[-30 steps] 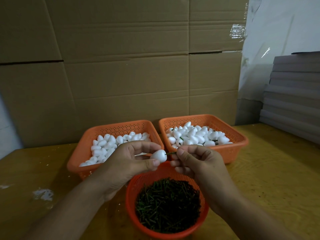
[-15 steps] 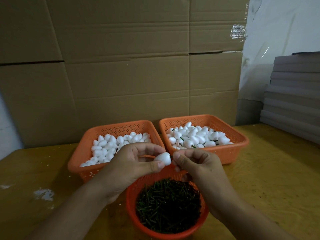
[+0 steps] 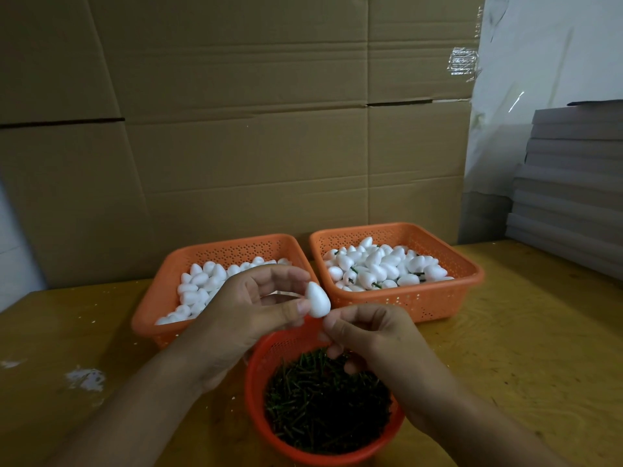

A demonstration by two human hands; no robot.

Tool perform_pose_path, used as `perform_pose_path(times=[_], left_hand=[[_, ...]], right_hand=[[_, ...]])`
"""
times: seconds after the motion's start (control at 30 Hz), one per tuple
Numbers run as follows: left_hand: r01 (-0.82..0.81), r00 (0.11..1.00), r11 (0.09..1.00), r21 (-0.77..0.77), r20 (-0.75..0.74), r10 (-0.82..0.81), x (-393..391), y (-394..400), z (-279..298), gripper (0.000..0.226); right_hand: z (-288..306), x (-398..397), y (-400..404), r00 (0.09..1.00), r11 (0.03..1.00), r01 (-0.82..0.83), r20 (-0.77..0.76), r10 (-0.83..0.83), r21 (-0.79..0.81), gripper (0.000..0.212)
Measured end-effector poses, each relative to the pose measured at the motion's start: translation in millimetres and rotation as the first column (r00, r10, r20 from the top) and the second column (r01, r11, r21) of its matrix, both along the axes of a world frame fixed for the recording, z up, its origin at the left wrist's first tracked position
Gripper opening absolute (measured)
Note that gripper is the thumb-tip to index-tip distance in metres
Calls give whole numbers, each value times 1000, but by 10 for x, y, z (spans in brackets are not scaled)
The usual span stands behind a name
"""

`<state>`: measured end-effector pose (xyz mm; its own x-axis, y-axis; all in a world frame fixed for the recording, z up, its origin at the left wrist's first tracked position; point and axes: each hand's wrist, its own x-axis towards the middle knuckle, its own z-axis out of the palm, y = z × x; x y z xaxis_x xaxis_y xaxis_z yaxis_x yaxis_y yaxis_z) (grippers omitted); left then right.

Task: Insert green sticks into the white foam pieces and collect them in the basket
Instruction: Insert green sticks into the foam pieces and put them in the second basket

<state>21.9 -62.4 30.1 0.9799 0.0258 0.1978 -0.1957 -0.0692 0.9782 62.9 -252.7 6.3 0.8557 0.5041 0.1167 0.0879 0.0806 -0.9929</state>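
Your left hand (image 3: 236,318) pinches a white foam piece (image 3: 317,300) between thumb and forefinger, its pointed end up, held above the far rim of the round basket (image 3: 256,375) of green sticks (image 3: 323,399) at the near edge of the tabletop (image 3: 526,348). Your right hand (image 3: 374,342) sits just right of and below the piece, its fingers curled and its fingertips (image 3: 332,323) at the base of the foam; you cannot tell from here whether they grip a stick, since none shows between them. Behind your hands two rectangular orange baskets stand side by side toward the far edge of the tabletop: the left basket (image 3: 158,308) holds plain foam pieces, and the right basket (image 3: 438,294) holds foam pieces with dark green sticks poking out among them. Cardboard (image 3: 236,129) stands upright behind the baskets, and a stack of grey boards (image 3: 573,183) rises at the far right corner.
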Motion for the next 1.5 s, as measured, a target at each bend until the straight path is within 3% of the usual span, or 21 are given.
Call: perform_pose_path(times=[0.3, 0.5, 0.73, 1.1, 1.3, 1.5], left_hand=[[-17, 1000, 996, -86, 5, 17, -7, -76, -12, 28], [8, 1000, 1000, -26, 2, -8, -18, -127, -7, 43], [34, 999, 997, 73, 37, -37, -30, -120, -13, 29], [169, 984, 983, 76, -68, -164, -3, 24, -18, 33], [187, 981, 980, 71, -59, -183, -4, 32, -2, 40], [90, 996, 991, 103, 2, -91, 13, -24, -36, 35]], right_hand=[[-20, -27, 34, 997, 993, 81, -1, -81, 81, 10], [-3, -61, 40, 991, 993, 109, 73, -112, 35, 10], [-10, -62, 33, 984, 994, 98, 153, -91, -41, 14], [24, -52, -7, 985, 989, -139, 93, 142, -41, 23], [-34, -21, 9, 996, 999, -51, 75, 49, 19, 16], [-54, -15, 23, 995, 999, 12, 102, -15, 37, 12]])
